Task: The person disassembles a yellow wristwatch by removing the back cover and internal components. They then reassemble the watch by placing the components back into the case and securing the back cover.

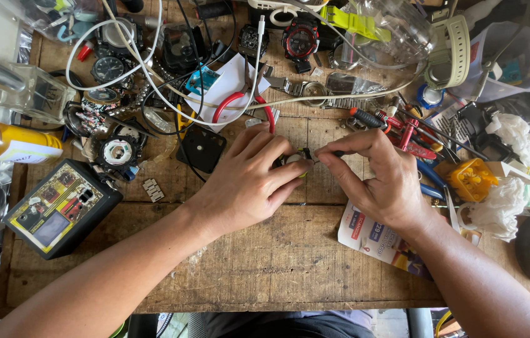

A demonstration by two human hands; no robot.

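We had both hands at the middle of the wooden bench (265,263). Our left hand (249,181) curled over a small pale part (294,160), fingers clenched round it and pinning it against the wood; most of it was hidden under the fingertips, so we could not tell its exact shape. Our right hand (381,181) pinched a thin dark tool (327,153) between thumb and forefinger. The tool's long axis ran nearly level, left to right, with its tip pointing left and touching, or just short of, the part. So the part lay directly left of the right fingertips, and under the left ones, which were the nearer. A red-handled scissors (240,103) lay just beyond the left hand, a black tester box (61,206) well to its left, and loose watches (300,39) along the far edge
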